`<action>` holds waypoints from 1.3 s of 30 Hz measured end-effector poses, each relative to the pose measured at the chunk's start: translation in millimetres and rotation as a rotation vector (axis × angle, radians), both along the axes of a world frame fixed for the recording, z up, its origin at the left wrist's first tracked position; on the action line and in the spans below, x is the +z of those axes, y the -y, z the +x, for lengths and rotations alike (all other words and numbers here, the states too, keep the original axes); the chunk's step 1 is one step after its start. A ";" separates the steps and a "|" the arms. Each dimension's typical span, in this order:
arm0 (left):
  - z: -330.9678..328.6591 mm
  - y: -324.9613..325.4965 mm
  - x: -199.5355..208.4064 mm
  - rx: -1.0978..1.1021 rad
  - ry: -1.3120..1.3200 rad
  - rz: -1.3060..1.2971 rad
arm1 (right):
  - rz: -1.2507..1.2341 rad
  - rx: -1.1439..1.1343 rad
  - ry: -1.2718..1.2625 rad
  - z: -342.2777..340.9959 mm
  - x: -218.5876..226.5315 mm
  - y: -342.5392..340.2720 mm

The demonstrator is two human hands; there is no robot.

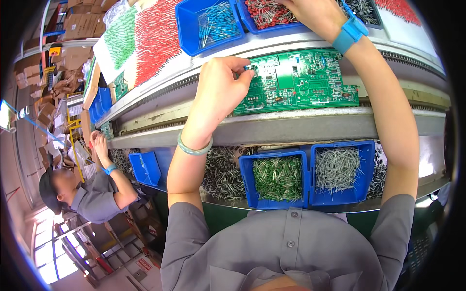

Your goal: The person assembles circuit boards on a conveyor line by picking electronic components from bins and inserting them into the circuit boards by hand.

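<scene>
left hand [221, 89] pinching a small pale component at left end of flat green printed circuit board [296, 80], frame centre | right hand [310, 12] reaching into blue plastic bin of red wire-legged parts [267, 14], top centre, grip hidden: cannot tell | board partly populated, bare patches remaining | near bins holding green leaded parts [278, 178], grey leaded parts [337, 169]

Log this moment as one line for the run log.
left hand: pinching small part at circuit board | right hand: in bin of red components
</scene>
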State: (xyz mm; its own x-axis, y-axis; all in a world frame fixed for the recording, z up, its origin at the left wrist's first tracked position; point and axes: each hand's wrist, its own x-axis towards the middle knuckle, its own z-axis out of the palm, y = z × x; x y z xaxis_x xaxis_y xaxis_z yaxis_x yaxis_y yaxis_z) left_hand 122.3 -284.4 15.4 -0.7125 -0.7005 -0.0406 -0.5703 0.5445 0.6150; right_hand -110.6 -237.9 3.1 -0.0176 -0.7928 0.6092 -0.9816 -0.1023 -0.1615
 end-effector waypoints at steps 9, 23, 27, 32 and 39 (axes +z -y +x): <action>-16.6 -1.1 1.0 -0.166 0.076 -0.139 | -0.219 0.074 0.217 -2.5 6.8 0.1; -89.9 52.5 11.4 -0.268 -0.135 -0.950 | 0.332 0.125 0.467 -14.0 -1.4 -109.1; -110.7 61.2 -1.6 -0.168 0.011 -0.849 | 0.300 0.147 0.446 -3.4 -7.1 -115.7; -113.4 46.6 -2.3 -0.157 -0.071 -0.831 | 0.267 0.129 0.418 -3.8 -16.6 -117.9; -108.8 55.0 -13.4 -0.197 -0.204 -0.810 | 0.258 0.118 0.421 -4.6 -18.0 -116.3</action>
